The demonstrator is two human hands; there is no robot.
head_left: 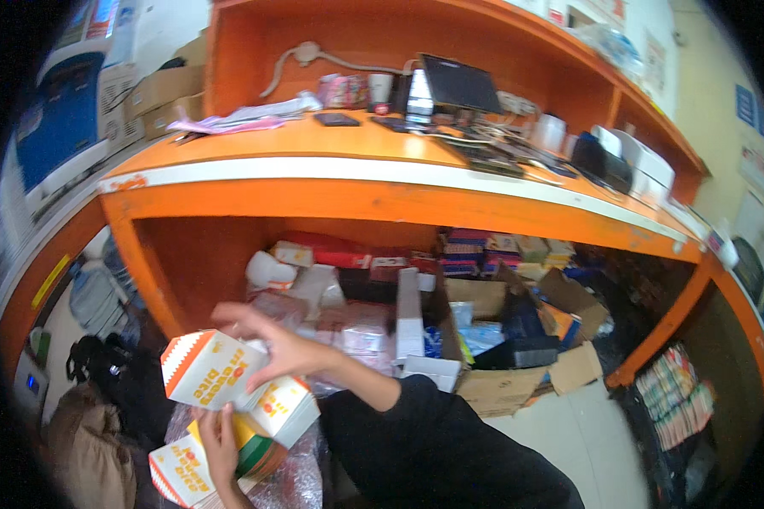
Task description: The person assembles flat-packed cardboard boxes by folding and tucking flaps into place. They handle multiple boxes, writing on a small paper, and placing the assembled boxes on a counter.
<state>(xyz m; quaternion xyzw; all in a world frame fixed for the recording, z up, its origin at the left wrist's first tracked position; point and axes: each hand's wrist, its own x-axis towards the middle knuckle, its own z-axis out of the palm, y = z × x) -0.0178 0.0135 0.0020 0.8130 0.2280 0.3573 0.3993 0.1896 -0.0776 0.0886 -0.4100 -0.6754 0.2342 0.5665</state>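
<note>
White paper food cartons with orange zigzag edges and orange lettering are gathered at the lower left. My left hand (219,441) comes up from the lower edge, its fingers on the upper carton (202,369) and near the lower carton (178,475). Reaching in from the right, my right hand (284,352) has its thumb by a third carton (284,411), while its blurred fingers stretch out above the upper one. Between the cartons shows a yellow and green stack (255,450), partly covered. Clear plastic wrap (293,475) lies beneath them.
An orange desk (314,191) spans the space ahead, with a monitor (463,83), cables and a white device (649,170) on top. Below stand open cardboard boxes (501,390) and wrapped packs (365,335). Dark bags (106,373) lie at left; bundled packs (675,399) sit at right.
</note>
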